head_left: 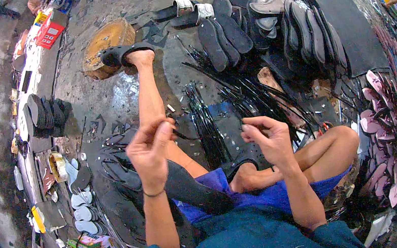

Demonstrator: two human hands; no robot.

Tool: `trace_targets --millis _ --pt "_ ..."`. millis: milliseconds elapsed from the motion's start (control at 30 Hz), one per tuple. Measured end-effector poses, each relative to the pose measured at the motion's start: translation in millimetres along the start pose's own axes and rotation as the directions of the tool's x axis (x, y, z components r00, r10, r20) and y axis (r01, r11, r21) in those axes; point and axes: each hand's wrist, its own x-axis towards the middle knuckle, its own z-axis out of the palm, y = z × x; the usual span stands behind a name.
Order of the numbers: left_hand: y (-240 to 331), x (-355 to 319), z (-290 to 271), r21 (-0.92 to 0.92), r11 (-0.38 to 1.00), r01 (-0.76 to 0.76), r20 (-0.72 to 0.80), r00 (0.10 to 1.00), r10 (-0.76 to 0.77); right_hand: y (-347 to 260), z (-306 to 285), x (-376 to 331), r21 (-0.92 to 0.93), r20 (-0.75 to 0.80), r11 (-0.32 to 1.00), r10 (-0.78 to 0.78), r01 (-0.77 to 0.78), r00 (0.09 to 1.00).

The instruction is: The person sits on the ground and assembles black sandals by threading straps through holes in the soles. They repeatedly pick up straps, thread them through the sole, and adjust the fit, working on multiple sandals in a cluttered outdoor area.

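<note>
My left hand (149,152) is raised over my outstretched leg, thumb and fingers pinched together. A thin black strip (186,135) curves out from beside its fingertips and appears held there. My right hand (268,136) is also closed in a pinch, above my bent leg; what its fingertips hold, if anything, is too small to tell. Between the hands a bundle of shiny black strips (203,118) lies on the floor. Beside my left forearm, black sandals (116,159) with straps lie in a dark pile. A long dark sole-like piece (197,185) rests across my lap.
My outstretched foot, in a black clog (121,56), rests at a round wooden block (111,37). Black soles (220,44) and grey soles (305,31) are piled at the far right, by a dark sheet (336,16). Pink footwear pieces (384,132) are heaped to the right, grey-blue soles (86,212) left.
</note>
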Motion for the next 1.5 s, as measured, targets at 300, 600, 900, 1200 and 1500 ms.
trace_targets --millis 300,600,900,1200,1500 --pt "-6 -30 22 -0.094 0.993 0.070 0.039 0.997 -0.066 -19 48 -6 0.054 0.303 0.995 -0.092 0.079 0.949" --pt "-7 -45 28 0.068 0.996 0.054 0.012 0.998 -0.055 -30 61 -17 0.038 0.234 0.977 -0.214 0.211 0.948" --pt "-43 -96 -46 0.867 0.499 -0.016 -0.168 0.931 0.323 -7 67 -19 -0.037 0.251 0.960 -0.259 0.276 0.933" --pt "-13 -123 -17 0.384 0.903 0.191 -0.255 0.962 -0.095 -25 63 -35 -0.222 0.461 0.954 -0.078 0.200 0.884" --pt "4 -133 15 0.224 0.950 0.216 -0.087 0.976 -0.202 -44 37 -46 -0.435 0.433 0.860 -0.060 0.267 0.899"
